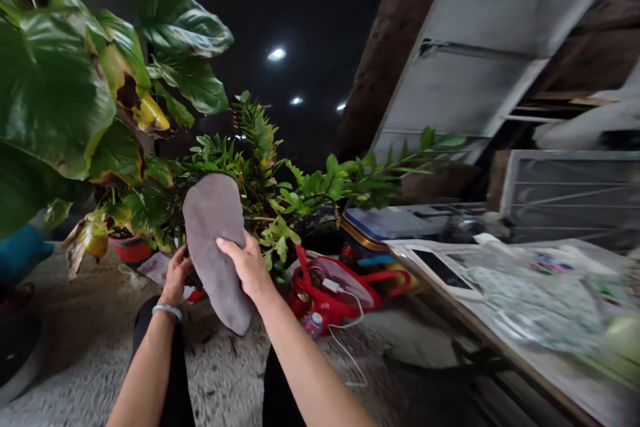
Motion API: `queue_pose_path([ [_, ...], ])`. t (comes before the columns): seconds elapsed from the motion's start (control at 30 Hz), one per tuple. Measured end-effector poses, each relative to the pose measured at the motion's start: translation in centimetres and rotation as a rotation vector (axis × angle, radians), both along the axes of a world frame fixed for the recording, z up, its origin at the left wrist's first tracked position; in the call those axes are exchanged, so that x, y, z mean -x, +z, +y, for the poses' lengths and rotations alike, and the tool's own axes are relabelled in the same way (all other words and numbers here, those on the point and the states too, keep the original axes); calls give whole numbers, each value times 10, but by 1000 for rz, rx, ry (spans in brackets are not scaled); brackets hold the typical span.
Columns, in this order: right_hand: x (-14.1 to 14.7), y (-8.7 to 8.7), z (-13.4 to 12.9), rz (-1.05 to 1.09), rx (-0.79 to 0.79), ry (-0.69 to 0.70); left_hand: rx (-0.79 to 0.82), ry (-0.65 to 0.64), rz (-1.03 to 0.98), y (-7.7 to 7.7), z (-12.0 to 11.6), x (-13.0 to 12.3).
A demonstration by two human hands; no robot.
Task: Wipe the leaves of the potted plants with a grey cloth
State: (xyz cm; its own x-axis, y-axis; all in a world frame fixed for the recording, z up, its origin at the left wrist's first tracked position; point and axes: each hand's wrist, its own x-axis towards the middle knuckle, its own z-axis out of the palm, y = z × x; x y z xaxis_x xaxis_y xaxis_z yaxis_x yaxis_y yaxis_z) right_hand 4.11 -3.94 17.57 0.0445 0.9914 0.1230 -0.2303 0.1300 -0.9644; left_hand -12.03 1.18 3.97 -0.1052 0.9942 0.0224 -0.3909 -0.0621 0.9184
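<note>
Between the large, glossy-leaved green plant (50, 100) and the cluttered, white-topped desk (550, 368), the flat, grey, sole-shaped piece (215, 247) is held up, whole; how finished it is cannot be judged. The right hand's (253, 267) fingers pinch it; whether the left hand's (175, 275) grip it is unclear.
</note>
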Motion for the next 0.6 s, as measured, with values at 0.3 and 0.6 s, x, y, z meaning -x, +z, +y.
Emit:
queue_pose_path([
  [0.3,-14,-23,-45,25,266,-23,71,51,75,-11,8,-3],
  [0.6,-26,-27,7,160,349,-170,50,-8,-102,-19,10,-9],
])
